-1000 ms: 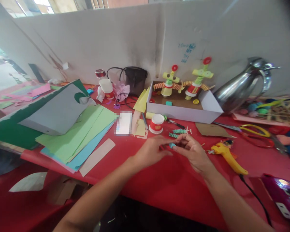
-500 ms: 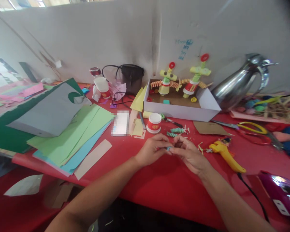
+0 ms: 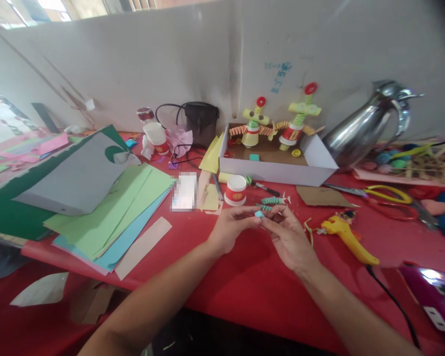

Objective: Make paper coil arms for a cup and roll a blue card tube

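A small light-blue piece of folded paper (image 3: 259, 214) sits between the fingertips of my two hands, above the red table. My left hand (image 3: 228, 231) pinches it from the left, and my right hand (image 3: 288, 238) closes on it from the right. The fingers cover part of the piece. Just beyond my left hand stands an upturned red and white paper cup (image 3: 236, 191). Green accordion-folded paper strips (image 3: 273, 200) lie behind my fingertips. To the right of my right hand rests a yellow hot glue gun (image 3: 348, 239).
Colored paper sheets (image 3: 133, 198) lie at left. A white box (image 3: 274, 170) at the back holds two paper-cup figures (image 3: 292, 133). A metal jug (image 3: 371, 121) stands behind scissors (image 3: 387, 195) and a cardboard piece (image 3: 322, 196). The glue gun's cord (image 3: 393, 301) trails along the right.
The blue paper piece has been raised slightly and turned, so more of it shows between the fingertips. My fingers have spread a little around it. The camera view has shifted slightly.
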A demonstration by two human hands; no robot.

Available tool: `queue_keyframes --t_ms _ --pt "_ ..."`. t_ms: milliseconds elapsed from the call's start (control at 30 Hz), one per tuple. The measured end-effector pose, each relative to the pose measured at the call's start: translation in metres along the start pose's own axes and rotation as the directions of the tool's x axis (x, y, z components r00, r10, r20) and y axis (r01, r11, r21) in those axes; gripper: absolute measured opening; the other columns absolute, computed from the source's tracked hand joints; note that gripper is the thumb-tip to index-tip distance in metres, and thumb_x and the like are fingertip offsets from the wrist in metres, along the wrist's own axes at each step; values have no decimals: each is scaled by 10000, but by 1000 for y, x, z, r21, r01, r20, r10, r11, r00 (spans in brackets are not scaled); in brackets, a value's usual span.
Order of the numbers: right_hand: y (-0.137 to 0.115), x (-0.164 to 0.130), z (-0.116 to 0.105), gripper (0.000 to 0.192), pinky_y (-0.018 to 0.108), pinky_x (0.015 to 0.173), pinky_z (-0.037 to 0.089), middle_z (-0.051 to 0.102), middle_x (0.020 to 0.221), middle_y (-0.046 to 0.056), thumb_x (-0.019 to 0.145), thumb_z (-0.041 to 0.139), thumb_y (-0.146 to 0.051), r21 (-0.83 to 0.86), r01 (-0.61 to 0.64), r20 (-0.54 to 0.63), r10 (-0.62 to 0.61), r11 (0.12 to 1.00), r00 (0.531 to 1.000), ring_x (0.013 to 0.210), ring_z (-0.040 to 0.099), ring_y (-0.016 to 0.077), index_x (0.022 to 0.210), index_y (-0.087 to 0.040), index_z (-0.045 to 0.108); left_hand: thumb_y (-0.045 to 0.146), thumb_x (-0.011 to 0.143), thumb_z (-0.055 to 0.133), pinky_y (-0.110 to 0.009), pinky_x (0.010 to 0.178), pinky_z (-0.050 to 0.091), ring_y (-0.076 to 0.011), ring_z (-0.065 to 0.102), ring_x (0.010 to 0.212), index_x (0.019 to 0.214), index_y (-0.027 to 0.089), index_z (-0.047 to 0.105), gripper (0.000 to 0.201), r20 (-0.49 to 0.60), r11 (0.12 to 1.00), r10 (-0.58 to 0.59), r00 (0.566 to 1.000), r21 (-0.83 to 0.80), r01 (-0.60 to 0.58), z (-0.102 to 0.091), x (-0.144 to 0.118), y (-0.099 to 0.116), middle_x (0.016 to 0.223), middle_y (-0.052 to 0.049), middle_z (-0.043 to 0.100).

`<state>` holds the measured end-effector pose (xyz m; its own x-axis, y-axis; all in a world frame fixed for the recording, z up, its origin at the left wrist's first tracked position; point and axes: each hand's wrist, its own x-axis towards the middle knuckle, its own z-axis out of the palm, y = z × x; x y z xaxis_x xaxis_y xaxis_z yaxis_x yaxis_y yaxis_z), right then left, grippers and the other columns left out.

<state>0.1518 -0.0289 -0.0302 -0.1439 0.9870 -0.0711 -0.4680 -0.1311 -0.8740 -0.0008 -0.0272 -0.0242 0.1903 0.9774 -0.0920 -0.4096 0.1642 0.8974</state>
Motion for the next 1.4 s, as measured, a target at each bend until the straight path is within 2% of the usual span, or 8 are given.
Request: queue_keyframes --t_ms 167,333,467,600,700,1000,1133,1400 --pt "5 1 3 333 307 823 521 593 874 -45 669 834 -273 -29 43 -62 -45 999 997 846 613 139 859 -274 561 223 633 868 -323 871 509 -146 692 832 1005 197 779 384 4 979 -160 987 -126 159 0 0 1 944 -64 778" --pt "5 5 1 325 291 811 518 599 858 -33 645 852 -290 -60 81 -50 -84 995 995 840 600 135 830 -251 588 231 681 838 -322 895 514 -159 700 865 1007 201 784 332 -16 989 -128 992 -74 127 -3 2 2 958 -67 781" --pt "1 8 -3 309 302 754 538 616 791 -33 674 839 -341 -188 164 -6 -168 968 986 770 598 140 834 -249 591 256 733 800 -333 896 521 -180 678 928 1015 216 783 285 29 987 51 998 148 -55 -4 4 4 1019 -68 757" --pt "-5 3 -4 265 320 743 553 665 842 -12 721 815 -366 -336 306 75 -299 891 951 763 625 148 816 -248 596 231 800 731 -320 867 537 -181 650 971 1051 271 771 258 144 840 311 940 421 -342 -6 1 9 1061 -65 715" --pt "-8 -2 -4 202 345 782 563 692 938 13 771 783 -351 -413 382 125 -364 827 923 823 650 165 836 -253 619 216 816 709 -310 825 550 -181 648 944 1068 284 762 266 205 763 374 904 486 -426 -9 0 11 1025 -64 706" --pt "-12 -7 -3 115 371 791 584 688 1004 27 828 733 -276 -524 519 195 -498 675 845 834 663 169 933 -272 686 261 837 699 -349 898 546 -199 651 993 1105 245 734 271 166 912 244 955 297 -284 -13 3 0 1095 -81 700" --pt "-16 -7 -2 104 366 791 588 711 1004 28 852 705 -245 -558 545 229 -516 626 826 886 677 183 950 -277 698 245 820 719 -340 932 530 -187 630 1018 1176 288 717 359 177 892 247 953 342 -295 -15 4 0 1153 -71 666" --pt "-20 -10 -3 123 402 861 577 736 1004 25 867 676 -219 -628 604 312 -553 490 773 968 690 203 956 -300 703 194 793 742 -319 882 544 -191 620 1030 1091 326 755 326 226 847 306 925 379 -373 -20 6 5 1102 -61 657"
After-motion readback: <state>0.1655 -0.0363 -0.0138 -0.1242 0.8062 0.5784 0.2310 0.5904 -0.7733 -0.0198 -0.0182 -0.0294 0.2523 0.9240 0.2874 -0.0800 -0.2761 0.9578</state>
